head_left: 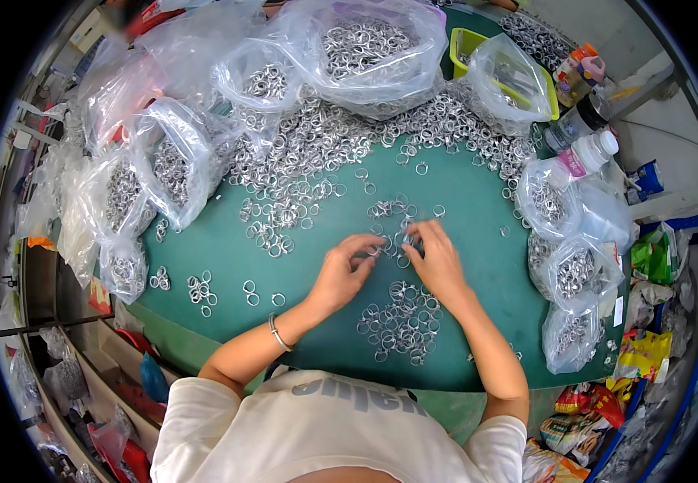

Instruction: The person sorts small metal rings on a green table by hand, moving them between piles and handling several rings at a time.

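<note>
Many silver-coloured metal rings lie on a green table. My left hand [346, 270] is at the middle, its thumb and fingers closed on a ring [374, 250]. Just to its right, my right hand [439, 262] has its fingers curled over a small cluster of rings, with a ring [405, 239] between thumb and fingertips. A few more rings [389, 208] lie just beyond both hands. Nearer to me, between my forearms, is a loose pile of rings [401, 322]. My left wrist wears a bracelet [277, 332].
A large heap of rings [309, 145] spreads across the far side. Plastic bags of rings stand behind it [365, 88], at the left [173, 165] and at the right [570, 274]. A yellow-green basket [460, 42] and several bottles [586, 157] stand at far right.
</note>
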Tool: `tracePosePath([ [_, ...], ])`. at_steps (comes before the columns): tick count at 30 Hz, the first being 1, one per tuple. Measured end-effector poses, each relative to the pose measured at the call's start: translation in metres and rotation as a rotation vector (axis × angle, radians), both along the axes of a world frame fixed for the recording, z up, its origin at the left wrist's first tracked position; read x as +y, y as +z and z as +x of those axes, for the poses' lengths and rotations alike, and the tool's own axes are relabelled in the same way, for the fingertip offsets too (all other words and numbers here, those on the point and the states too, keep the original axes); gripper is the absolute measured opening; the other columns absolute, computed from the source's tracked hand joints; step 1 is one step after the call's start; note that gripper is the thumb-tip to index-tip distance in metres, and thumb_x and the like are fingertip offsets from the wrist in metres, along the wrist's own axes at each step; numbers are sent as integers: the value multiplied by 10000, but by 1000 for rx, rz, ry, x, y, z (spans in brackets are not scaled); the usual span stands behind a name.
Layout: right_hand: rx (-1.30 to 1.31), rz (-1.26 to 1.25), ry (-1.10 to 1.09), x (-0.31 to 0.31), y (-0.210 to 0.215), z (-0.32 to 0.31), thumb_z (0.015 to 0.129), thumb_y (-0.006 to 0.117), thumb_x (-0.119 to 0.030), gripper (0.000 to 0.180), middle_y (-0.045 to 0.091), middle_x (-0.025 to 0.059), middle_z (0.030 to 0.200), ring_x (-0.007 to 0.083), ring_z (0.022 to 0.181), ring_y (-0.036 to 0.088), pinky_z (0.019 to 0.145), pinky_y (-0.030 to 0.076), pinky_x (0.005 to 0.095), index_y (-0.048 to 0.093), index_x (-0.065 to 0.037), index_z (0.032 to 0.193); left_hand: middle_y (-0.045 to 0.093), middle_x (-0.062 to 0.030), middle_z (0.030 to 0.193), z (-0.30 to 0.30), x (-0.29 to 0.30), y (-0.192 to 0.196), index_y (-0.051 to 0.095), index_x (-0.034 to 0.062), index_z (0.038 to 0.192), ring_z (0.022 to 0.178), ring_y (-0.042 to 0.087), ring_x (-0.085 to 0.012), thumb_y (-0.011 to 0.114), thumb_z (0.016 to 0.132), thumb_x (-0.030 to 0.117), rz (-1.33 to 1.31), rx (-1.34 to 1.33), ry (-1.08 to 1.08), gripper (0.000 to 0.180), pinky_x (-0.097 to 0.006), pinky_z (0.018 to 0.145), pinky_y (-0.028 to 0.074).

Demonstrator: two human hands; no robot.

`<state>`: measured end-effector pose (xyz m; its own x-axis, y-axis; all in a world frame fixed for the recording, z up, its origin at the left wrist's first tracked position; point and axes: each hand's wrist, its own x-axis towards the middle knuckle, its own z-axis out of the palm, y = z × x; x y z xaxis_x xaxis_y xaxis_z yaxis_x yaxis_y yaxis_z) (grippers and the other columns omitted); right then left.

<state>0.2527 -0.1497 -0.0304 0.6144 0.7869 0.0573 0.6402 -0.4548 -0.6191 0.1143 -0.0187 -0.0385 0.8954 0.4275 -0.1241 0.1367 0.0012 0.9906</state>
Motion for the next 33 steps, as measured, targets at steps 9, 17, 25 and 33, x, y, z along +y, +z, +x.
tracePosePath([
  [9, -22, 237, -55, 0, 10, 14, 741, 672, -19, 256, 583, 137, 975, 298, 882, 549, 765, 450, 390, 598, 3, 985, 649, -97, 1017, -3, 28, -9, 569, -32, 1149, 849, 613, -123, 468, 940, 5, -150, 22, 25, 235, -246, 771, 505],
  [17, 133, 64, 125, 2, 2, 21, 719, 734, -85, 321, 572, 95, 1035, 274, 958, 508, 831, 420, 368, 622, -26, 1014, 640, -167, 1091, 0, 34, 3, 540, -49, 1186, 941, 641, -184, 456, 969, 85, -462, 5, -12, 269, -285, 821, 516],
  [25, -253, -45, 105, 3, 2, 27, 772, 701, -130, 451, 488, 131, 1213, 299, 1063, 444, 906, 383, 367, 552, -31, 1187, 641, -150, 1097, 7, 33, -8, 524, -52, 1196, 958, 637, -184, 472, 931, -14, -279, 6, -22, 272, -275, 841, 505],
  [33, 27, 93, 75, -6, 17, 38, 751, 715, -132, 485, 527, 120, 1049, 284, 990, 483, 880, 402, 387, 539, -44, 1194, 601, -116, 1158, 24, 47, 4, 525, 22, 1212, 1070, 570, -264, 510, 845, -70, 431, 10, -57, 378, -338, 916, 447],
])
